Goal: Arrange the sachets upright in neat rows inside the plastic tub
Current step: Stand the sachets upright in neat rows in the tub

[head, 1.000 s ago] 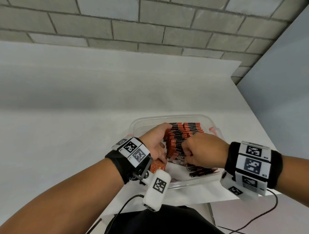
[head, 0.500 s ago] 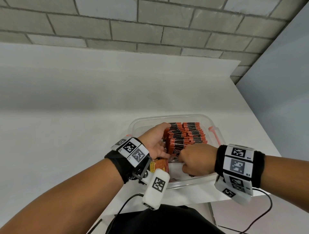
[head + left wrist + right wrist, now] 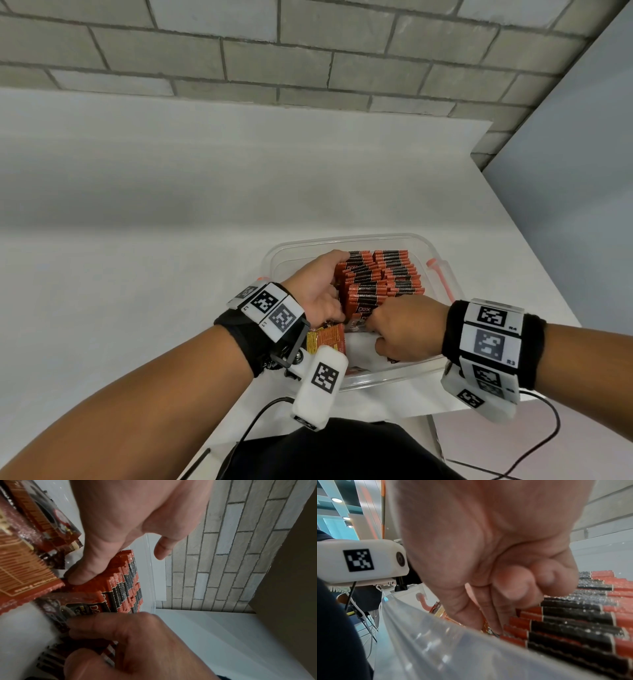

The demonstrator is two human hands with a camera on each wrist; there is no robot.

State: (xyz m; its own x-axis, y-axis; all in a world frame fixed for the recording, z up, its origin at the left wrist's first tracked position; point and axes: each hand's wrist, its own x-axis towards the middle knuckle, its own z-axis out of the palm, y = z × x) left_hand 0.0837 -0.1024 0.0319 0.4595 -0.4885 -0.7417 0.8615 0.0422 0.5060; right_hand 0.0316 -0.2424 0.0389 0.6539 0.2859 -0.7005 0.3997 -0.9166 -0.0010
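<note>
A clear plastic tub [image 3: 376, 235] stands on the white table near its front edge. Red-and-black sachets [image 3: 394, 274] stand upright in two rows inside it. My left hand [image 3: 322, 291] clasps the left row, thumb [image 3: 82, 577] against its near end and fingers reaching its far end. My right hand [image 3: 400, 329] is curled at the front of the rows, its fingers [image 3: 494, 622] pinching a sachet [image 3: 80, 607] against the row. A loose sachet [image 3: 325, 337] lies flat in the tub's near left corner, beside my left wrist.
An orange clip [image 3: 442, 277] sits on the tub's right side. The table's right edge [image 3: 534, 260] runs close to the tub, with a grey panel beyond. A brick wall stands behind. Cables [image 3: 541, 445] hang off the table's front.
My right hand has moved left and back from the loose sachets at the tub's front right to the front of the rows. The left hand has stayed on the left row.
</note>
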